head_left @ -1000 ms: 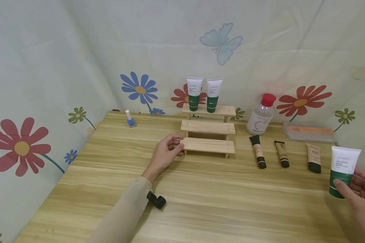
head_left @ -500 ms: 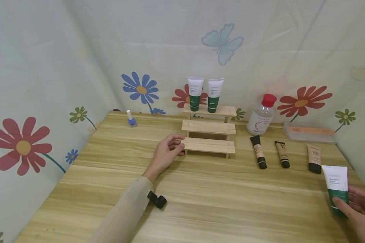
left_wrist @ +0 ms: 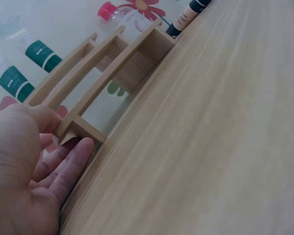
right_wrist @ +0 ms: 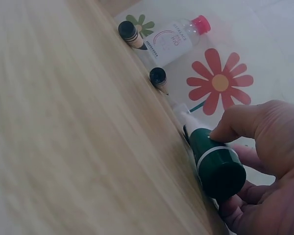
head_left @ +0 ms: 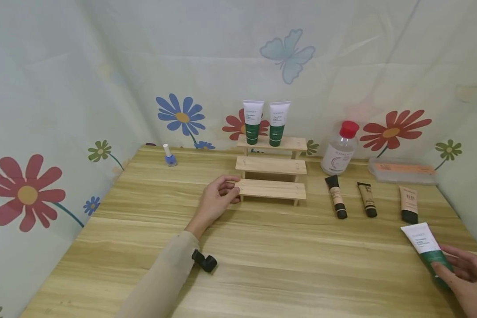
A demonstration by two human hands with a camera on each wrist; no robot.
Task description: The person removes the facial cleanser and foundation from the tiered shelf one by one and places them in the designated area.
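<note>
My right hand [head_left: 467, 276] grips a white and green squeeze tube [head_left: 427, 247] at the table's right side, thumb across its green part. In the right wrist view the tube's dark green cap [right_wrist: 223, 178] points toward the camera, low against the tabletop; whether it touches cannot be told. My left hand [head_left: 218, 198] pinches the left end of the lowest step of a three-step wooden display stand [head_left: 272, 189], seen close up in the left wrist view. Two matching tubes, a left one [head_left: 252, 123] and a right one [head_left: 279, 123], stand upright on the top step.
A black-capped tube [head_left: 336, 197], a small gold tube [head_left: 367, 200] and a beige tube [head_left: 409, 204] lie right of the stand. Behind them are a red-capped clear bottle [head_left: 339, 150] and a clear flat case [head_left: 401, 171]. Blue nail polish [head_left: 170, 157] stands back left.
My right hand has moved the tube down and to the left, toward the tabletop. The tube now tilts with its white end leaning left. My left hand stays on the stand.
</note>
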